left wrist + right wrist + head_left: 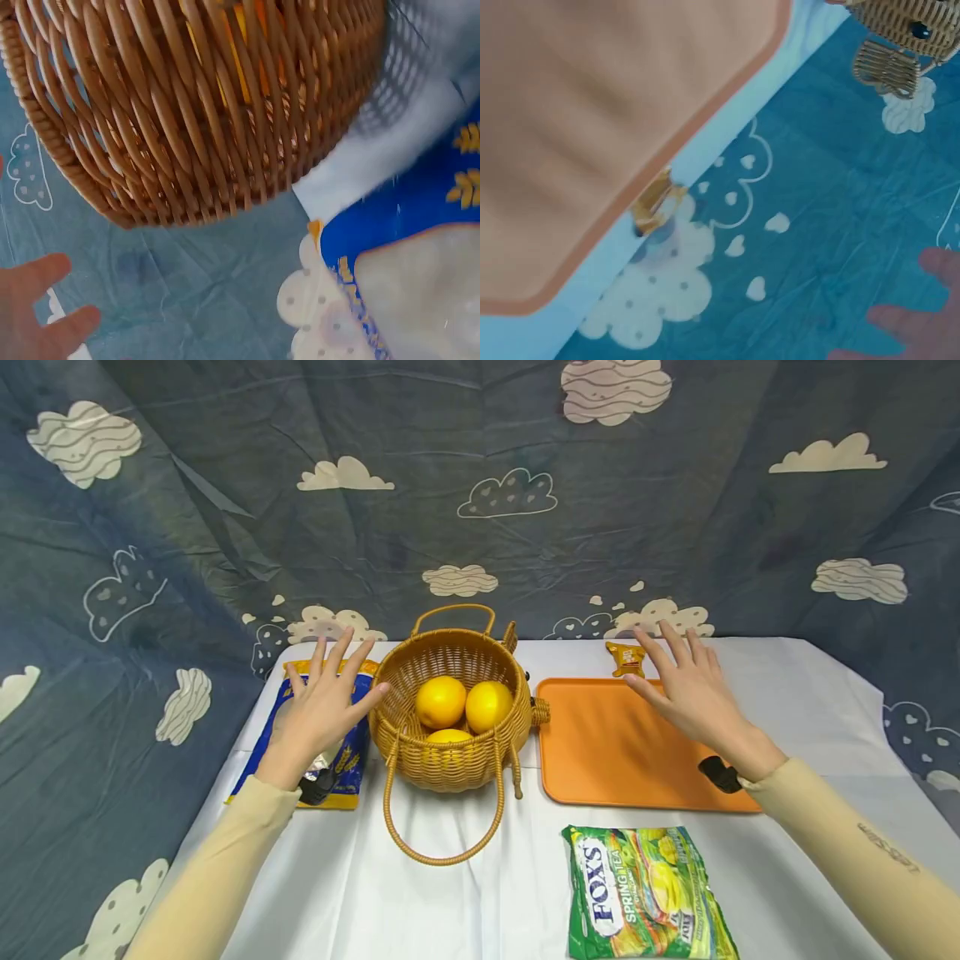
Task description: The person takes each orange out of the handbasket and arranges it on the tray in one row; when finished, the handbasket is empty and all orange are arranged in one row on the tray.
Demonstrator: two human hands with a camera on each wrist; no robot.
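My left hand is held with fingers spread over a blue and yellow bag, just left of a wicker basket. It holds nothing. Three yellow lemons lie inside the basket, whose front handle hangs down toward me and whose back handle stands up. Over the right part of an orange tray hovers my right hand, fingers spread and holding nothing. Fingers of the left hand show low in the left wrist view, with the basket weave close above them.
A small golden wrapped packet lies behind the tray near the back edge of the white-covered table. In front of the tray lies a green Fox's Spring Tea bag. A dark cloud-print cloth hangs behind and at the sides.
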